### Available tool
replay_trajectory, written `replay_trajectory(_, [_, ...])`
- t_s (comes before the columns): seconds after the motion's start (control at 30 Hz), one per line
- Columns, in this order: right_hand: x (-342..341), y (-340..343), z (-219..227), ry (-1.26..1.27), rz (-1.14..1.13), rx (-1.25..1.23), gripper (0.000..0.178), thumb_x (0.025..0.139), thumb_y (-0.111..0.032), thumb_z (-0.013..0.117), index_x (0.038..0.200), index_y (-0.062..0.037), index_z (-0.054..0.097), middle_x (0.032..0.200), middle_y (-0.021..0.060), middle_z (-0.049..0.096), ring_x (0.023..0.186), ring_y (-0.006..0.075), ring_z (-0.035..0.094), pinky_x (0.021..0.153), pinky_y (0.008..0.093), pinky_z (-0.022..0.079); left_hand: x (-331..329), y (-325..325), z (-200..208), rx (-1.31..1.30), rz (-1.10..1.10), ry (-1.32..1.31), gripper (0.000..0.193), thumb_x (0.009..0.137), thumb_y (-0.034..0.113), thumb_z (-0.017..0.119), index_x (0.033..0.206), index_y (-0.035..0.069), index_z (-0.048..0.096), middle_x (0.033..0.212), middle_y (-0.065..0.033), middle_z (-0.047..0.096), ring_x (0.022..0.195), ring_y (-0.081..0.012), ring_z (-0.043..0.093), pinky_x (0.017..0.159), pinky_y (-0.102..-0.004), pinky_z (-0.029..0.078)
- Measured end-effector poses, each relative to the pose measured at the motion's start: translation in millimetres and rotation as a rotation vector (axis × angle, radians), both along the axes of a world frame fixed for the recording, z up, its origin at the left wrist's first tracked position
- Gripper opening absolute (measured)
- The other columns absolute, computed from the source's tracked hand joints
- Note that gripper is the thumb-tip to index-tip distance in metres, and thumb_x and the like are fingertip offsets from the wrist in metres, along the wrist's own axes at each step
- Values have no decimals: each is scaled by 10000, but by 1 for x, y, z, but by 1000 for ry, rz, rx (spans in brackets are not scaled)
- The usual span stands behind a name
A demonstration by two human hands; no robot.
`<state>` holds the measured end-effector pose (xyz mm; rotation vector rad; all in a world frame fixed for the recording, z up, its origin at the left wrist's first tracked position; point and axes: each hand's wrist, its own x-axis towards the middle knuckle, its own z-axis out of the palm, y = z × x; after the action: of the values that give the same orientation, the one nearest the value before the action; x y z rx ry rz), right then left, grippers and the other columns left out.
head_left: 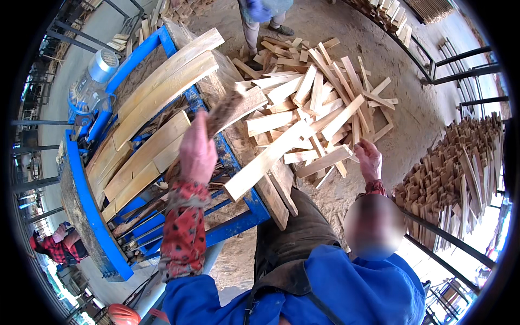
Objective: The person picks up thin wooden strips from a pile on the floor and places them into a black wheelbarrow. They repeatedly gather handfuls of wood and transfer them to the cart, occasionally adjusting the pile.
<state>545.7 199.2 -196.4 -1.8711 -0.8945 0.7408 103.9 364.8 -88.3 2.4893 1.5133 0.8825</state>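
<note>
And here's the left hand (pixel 197 149), out over the near edge of a blue metal frame (pixel 227 225), its fingers wrapped around the lower end of a bark-edged piece of wood (pixel 240 108)! That piece slants up and to the right, its dark bark side blurred, its pale face turned toward the heap. Over on the other side, the right hand (pixel 368 157) hangs just beside the right edge of that heap, fingers curled; whether they close on anything, I cannot tell. Nearest to it, a short pale strip (pixel 325 161) lies at the heap's lower right. And what a tangle that heap of wooden strips (pixel 317 103) is, crossed every which way on the dusty floor (pixel 414 116)! A long pale board (pixel 265 161) lies aslant between frame and heap, its lower end over the frame's corner, with darker slats (pixel 276 197) poking out beneath. On the frame itself, long curved-looking planks (pixel 168 84) lie side by side, a motor (pixel 103 66) at the far left corner. Away to the right, a dense stack of strips (pixel 452 173) fills a dark metal rack (pixel 449 238), and at the top stands a co-worker (pixel 252 30), one blue glove (pixel 259 10) showing.
</note>
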Motion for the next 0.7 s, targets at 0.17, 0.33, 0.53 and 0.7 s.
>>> replay_trajectory(0.17, [-11, 22, 16, 1, 62, 5, 298, 872, -106, 678, 1133, 34, 641, 971, 93, 696, 874, 136, 656, 796, 259, 522, -32, -21, 88, -108, 153, -541, 500, 920, 29, 491, 1400, -39, 372, 1261, -170, 586, 962, -192, 631, 810, -331, 530])
replay_trajectory(0.33, [-75, 31, 64, -21, 295, 84, 273, 868, -89, 681, 1114, 24, 650, 980, 119, 706, 878, 178, 676, 772, 284, 552, -42, -59, 141, -87, 299, -1086, 618, 900, 157, 520, 1434, -61, 297, 1312, -220, 538, 840, -190, 560, 705, -315, 477])
replay_trajectory(0.53, [-215, 7, 143, 371, 938, 299, 402, 897, -255, 671, 1149, 46, 582, 1037, 200, 627, 933, 329, 641, 814, 389, 533, -61, -110, 120, -288, 149, -1450, 531, 929, 128, 463, 1400, -71, 318, 1351, -150, 465, 883, -161, 453, 751, -293, 407])
replay_trajectory(0.7, [-269, -27, 143, 673, 1139, 156, 474, 907, -345, 650, 1192, 19, 543, 975, 212, 624, 873, 358, 643, 739, 414, 516, -56, -134, 106, -366, 148, -1561, 439, 928, 112, 471, 1317, -62, 364, 1191, -122, 485, 883, -156, 450, 762, -290, 409])
